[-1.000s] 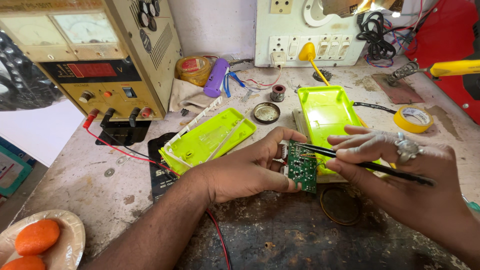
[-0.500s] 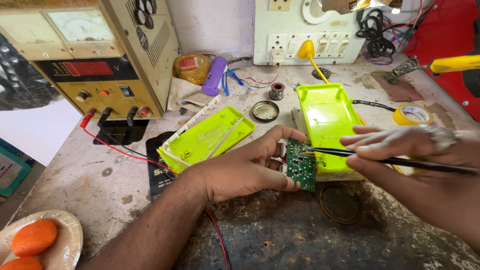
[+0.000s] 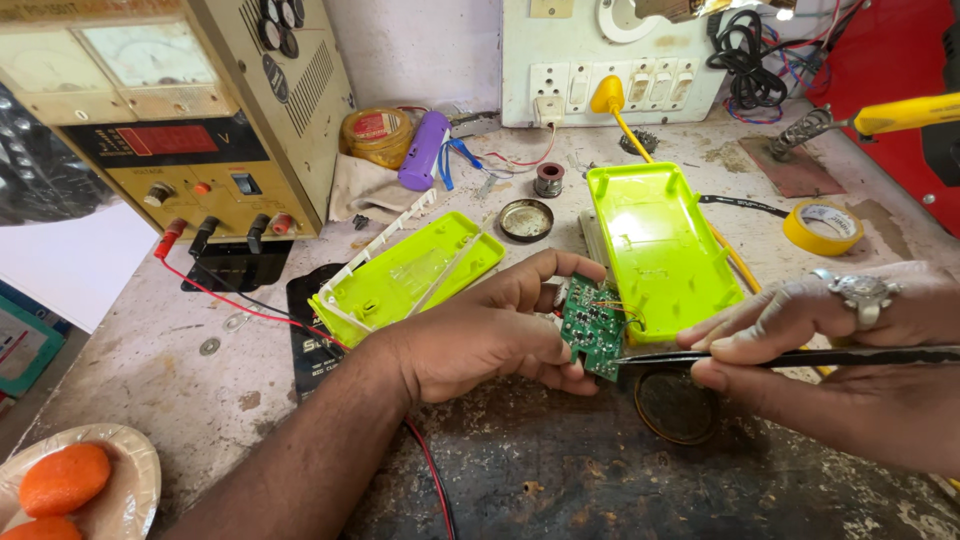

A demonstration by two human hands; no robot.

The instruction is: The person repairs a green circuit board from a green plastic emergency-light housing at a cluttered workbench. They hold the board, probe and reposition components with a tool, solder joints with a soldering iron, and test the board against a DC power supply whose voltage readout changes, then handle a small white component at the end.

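Fingers of the left hand (image 3: 490, 340) pinch a small green circuit board (image 3: 592, 327) upright above the workbench (image 3: 560, 470), just beside the lime-green case half (image 3: 660, 245), while the right hand (image 3: 850, 350) grips dark tweezers (image 3: 800, 357) whose tip touches the board's lower edge. Thin wires (image 3: 610, 300) run from board to case, so a hard push from the tweezers risks tearing them or twisting the board from its light grip.

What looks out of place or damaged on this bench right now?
The lime-green plastic casing lies opened in two halves, and its small green circuit board is out, held by the left hand. The worn grey bench top is stained dark and pitted. Nothing looks spilled.
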